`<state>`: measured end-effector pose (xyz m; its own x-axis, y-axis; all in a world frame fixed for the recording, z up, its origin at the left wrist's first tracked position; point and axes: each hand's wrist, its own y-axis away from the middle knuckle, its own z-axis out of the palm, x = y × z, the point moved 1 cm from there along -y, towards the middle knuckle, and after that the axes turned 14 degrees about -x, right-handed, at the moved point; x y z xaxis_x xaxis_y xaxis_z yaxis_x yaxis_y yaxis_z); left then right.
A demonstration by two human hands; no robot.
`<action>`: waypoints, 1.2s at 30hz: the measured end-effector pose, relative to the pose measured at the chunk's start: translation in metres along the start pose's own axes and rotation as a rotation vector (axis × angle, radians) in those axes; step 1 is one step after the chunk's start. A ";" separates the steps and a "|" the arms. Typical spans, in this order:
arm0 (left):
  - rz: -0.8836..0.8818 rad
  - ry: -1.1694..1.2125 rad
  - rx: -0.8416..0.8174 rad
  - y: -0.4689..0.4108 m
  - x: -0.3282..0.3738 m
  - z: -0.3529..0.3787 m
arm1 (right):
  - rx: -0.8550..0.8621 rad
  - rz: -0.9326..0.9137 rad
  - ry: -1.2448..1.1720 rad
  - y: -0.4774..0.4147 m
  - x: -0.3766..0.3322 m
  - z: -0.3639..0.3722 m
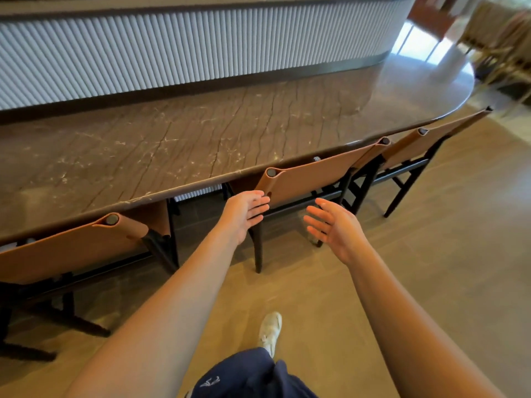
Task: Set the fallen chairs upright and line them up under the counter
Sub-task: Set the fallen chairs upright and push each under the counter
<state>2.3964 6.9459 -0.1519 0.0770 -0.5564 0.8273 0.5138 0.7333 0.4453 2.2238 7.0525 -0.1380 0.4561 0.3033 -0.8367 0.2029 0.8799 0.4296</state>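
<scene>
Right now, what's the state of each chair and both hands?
left chair: upright, back at the counter edge
middle chair: upright, tucked under the counter
right chair: upright, tucked under the counter
left hand: open, fingers straight at the middle chair's backrest edge; contact unclear
right hand: open, holds nothing, in front of the middle chair

Both bare arms (178, 297) are reaching forward from the lower edge of the view, the elbows almost straight. The left hand (244, 215) is holding its fingers (258, 206) straight and close together, with the palm facing to the right. The right hand (333, 225) is spreading its fingers a little, relaxed, with the palm facing the left hand. The two hands are hovering near each other, not touching.
</scene>
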 end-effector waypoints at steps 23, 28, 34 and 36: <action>-0.319 0.352 0.145 -0.191 0.003 0.102 | 0.120 0.201 -0.127 -0.181 -0.094 -0.116; -0.251 0.546 0.332 -0.214 -0.007 0.118 | 0.091 0.269 -0.176 -0.223 -0.111 -0.148; -0.099 0.798 0.601 -0.238 -0.003 0.121 | 0.046 0.418 -0.147 -0.274 -0.138 -0.190; -0.091 0.785 0.663 -0.242 -0.002 0.124 | 0.053 0.453 -0.158 -0.285 -0.142 -0.196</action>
<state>2.1660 6.8184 -0.2185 0.7200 -0.5443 0.4305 -0.0109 0.6114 0.7912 1.9311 6.8306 -0.2089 0.6342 0.5891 -0.5008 -0.0049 0.6508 0.7593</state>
